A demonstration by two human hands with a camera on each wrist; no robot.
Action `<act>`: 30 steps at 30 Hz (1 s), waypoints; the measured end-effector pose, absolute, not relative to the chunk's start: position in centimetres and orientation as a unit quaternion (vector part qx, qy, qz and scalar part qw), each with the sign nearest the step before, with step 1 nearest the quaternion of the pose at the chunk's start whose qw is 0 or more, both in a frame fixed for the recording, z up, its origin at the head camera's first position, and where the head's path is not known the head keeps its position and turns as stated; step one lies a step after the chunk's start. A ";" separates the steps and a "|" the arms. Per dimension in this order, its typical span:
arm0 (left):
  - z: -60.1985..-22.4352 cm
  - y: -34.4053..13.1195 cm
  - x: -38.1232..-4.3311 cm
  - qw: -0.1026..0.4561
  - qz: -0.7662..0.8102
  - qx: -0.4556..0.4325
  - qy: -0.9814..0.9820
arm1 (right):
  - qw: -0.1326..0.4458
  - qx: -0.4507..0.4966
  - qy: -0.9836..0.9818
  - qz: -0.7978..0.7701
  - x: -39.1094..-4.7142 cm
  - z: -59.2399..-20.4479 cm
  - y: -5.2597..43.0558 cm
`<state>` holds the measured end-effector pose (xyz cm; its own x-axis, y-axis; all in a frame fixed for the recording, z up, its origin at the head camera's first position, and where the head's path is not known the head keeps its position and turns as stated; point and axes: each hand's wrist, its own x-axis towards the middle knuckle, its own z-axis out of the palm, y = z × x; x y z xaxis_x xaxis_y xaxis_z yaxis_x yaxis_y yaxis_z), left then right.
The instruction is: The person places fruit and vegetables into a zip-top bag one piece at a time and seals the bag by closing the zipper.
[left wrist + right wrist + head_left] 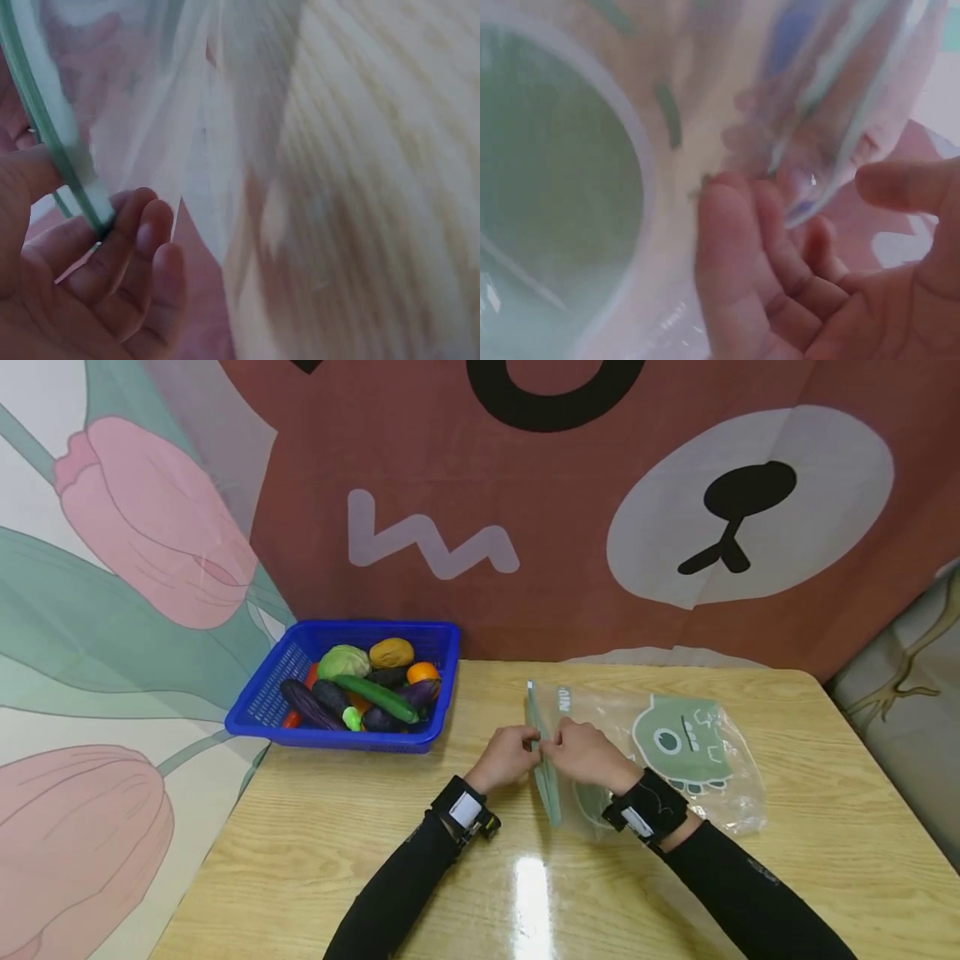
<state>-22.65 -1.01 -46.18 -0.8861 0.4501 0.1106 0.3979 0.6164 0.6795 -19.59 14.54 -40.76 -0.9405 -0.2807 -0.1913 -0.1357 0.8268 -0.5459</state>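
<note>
Left of the frame's centre, the blue basket (341, 741) of produce stands on the worktop (300, 818), apart from the work. At centre, the left hand (504, 757) has its fingers curled around the bag's green zip edge (551, 797); a firm pinch near the strip would serve well. Just beside it, the right hand (590, 753) is at the same edge, thumb apart from fingers; whether it grips, I cannot tell. Right of centre lies the clear zip bag (678, 739); drawing the strips apart evenly should spare its thin film.
</note>
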 end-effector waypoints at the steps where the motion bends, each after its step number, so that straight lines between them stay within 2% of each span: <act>1: -45.9 -1.0 -22.5 0.023 0.357 0.238 0.903 | 0.134 -0.112 0.949 -0.264 -19.5 -40.3 14.6; 8: -44.2 -0.5 -21.0 -0.039 0.252 0.245 0.935 | 0.133 -0.138 0.959 -0.210 -19.5 -38.0 14.7; 13: -43.6 -0.2 -20.4 -0.076 0.231 0.239 0.940 | 0.132 -0.123 0.964 -0.194 -19.3 -37.5 14.5; 20: -42.8 -0.9 -20.3 -0.081 0.276 0.239 0.928 | 0.030 -0.145 0.978 -0.146 -18.5 -36.3 15.5; 30: -42.4 -1.8 -20.0 -0.066 0.311 0.226 0.921 | -0.042 -0.174 0.970 -0.162 -17.0 -33.7 16.8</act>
<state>-20.02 -1.85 -42.39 -0.8887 0.3760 0.2622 0.4580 0.7041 0.5426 -16.98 16.84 -33.74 -0.9358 -0.3245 0.1376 -0.3516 0.8868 -0.2998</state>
